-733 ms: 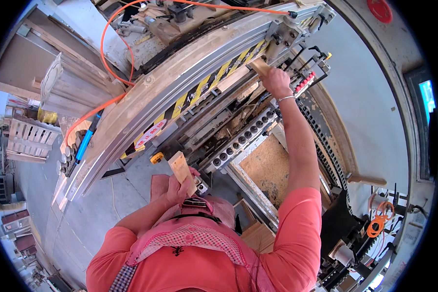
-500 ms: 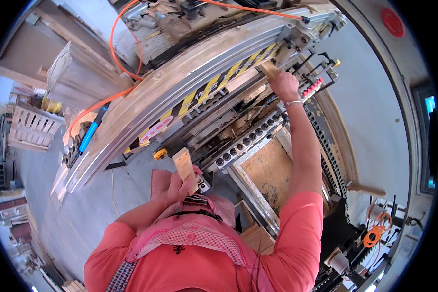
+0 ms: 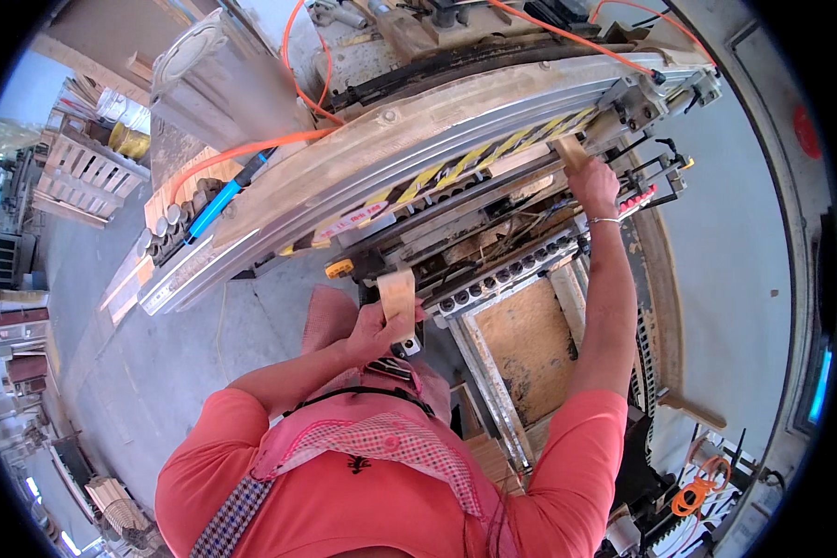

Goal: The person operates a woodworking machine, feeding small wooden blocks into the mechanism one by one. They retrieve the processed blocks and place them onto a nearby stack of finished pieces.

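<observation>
My left hand (image 3: 381,333) is closed around a short, pale wooden block (image 3: 397,296) at the near left end of a long machine. The block stands up out of the fingers, close to the machine's end. At the far right, my right hand (image 3: 593,183), with a bracelet at its wrist, grips a second piece of wood (image 3: 572,152). This piece reaches in under the striped yellow-and-black guard (image 3: 474,160), and its far end is partly hidden there. My right arm stretches over a row of black round knobs (image 3: 502,276).
A long curved-looking beam (image 3: 381,116) spans the machine's top. A blue air gun (image 3: 219,206) on an orange hose (image 3: 237,147) lies on it. A yellow fitting (image 3: 339,269) juts out near my left hand. A dusty framed board (image 3: 525,349) sits below my right arm.
The view has turned, so the machine sits farther right in the picture. The block in my left hand is more upright. Both hands keep their grip on the wood.
</observation>
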A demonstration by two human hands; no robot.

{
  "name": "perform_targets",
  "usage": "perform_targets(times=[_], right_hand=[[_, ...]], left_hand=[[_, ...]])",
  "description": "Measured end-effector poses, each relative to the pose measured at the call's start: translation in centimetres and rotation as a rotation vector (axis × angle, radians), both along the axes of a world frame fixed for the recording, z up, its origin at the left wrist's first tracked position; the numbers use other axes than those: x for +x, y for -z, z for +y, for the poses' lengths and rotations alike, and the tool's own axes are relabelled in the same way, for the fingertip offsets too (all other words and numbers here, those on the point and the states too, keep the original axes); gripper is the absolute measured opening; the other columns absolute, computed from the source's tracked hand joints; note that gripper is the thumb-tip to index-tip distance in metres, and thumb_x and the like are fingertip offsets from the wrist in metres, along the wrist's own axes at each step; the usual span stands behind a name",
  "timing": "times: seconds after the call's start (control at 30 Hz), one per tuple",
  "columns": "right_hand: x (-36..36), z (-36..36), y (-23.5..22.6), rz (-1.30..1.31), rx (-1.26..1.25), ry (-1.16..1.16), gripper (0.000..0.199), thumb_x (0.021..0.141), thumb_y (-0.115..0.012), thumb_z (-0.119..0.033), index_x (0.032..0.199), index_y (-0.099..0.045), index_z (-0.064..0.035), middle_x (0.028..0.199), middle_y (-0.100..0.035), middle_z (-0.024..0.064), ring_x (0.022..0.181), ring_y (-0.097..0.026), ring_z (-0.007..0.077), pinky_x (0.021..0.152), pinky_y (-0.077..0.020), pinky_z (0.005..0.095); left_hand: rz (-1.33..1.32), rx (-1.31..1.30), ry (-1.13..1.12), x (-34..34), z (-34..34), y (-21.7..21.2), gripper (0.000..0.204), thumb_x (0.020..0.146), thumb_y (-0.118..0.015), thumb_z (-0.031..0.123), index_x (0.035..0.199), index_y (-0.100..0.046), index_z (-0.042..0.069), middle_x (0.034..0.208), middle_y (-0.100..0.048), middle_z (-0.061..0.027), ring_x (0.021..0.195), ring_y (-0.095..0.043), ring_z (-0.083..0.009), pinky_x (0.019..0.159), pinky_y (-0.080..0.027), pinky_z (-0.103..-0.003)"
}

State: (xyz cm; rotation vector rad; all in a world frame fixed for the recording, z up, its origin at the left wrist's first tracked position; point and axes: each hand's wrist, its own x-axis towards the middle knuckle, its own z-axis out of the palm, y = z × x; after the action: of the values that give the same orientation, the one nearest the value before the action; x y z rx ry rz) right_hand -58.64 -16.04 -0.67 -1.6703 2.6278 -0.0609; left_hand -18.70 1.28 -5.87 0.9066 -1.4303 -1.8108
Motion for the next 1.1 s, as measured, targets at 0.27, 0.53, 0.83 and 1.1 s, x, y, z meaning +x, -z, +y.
perform_targets(times=[0.27,0.53,0.83,1.1], right_hand=[[0.2,-0.1,0.0,0.02,0.039,0.031,0.048,0.073,-0.065,-0.044,0.096,-0.06,-0.0022,0.093,-0.064,0.0201,0.089,-0.062,0.0337,0.077,-0.0499,0.0416],[-0.3,-0.2,-0.2,0.022,0.078,0.034,0.032,0.073,-0.059,-0.025,0.097,-0.058,-0.0031,0.094,-0.063,0.0207,0.09,-0.061,0.0338,0.078,-0.0502,0.0414],[0.7,0.0,-1.1,0.039,0.122,0.041,0.026,0.072,-0.058,-0.019,0.09,-0.062,-0.0023,0.091,-0.064,0.0177,0.089,-0.062,0.032,0.078,-0.0504,0.0402],[-0.3,-0.2,0.2,0.058,0.096,0.007,0.028,0.069,-0.061,-0.023,0.087,-0.062,-0.0026,0.088,-0.064,0.0188,0.086,-0.062,0.0328,0.076,-0.0506,0.0405]], left_hand=[[-0.245,-0.185,0.078,-0.7,-1.0,0.0,0.025,0.086,-0.053,0.013,0.108,-0.049,0.001,0.092,-0.058,-0.0074,0.083,-0.055,-0.0168,0.074,-0.045,-0.029],[-0.205,-0.297,0.208,-0.5,-1.9,0.1,0.022,0.082,-0.06,0.018,0.097,-0.058,0.003,0.085,-0.055,-0.0145,0.08,-0.054,-0.03,0.071,-0.044,-0.035],[-0.119,-0.257,0.251,-0.1,-2.2,-0.5,0.023,0.081,-0.062,0.015,0.098,-0.056,0.003,0.088,-0.058,-0.0147,0.087,-0.055,-0.0312,0.077,-0.044,-0.037],[-0.091,-0.282,0.221,-0.2,-2.2,-0.2,0.02,0.081,-0.062,0.015,0.095,-0.056,0.002,0.087,-0.057,-0.0151,0.084,-0.056,-0.0314,0.072,-0.045,-0.036]])
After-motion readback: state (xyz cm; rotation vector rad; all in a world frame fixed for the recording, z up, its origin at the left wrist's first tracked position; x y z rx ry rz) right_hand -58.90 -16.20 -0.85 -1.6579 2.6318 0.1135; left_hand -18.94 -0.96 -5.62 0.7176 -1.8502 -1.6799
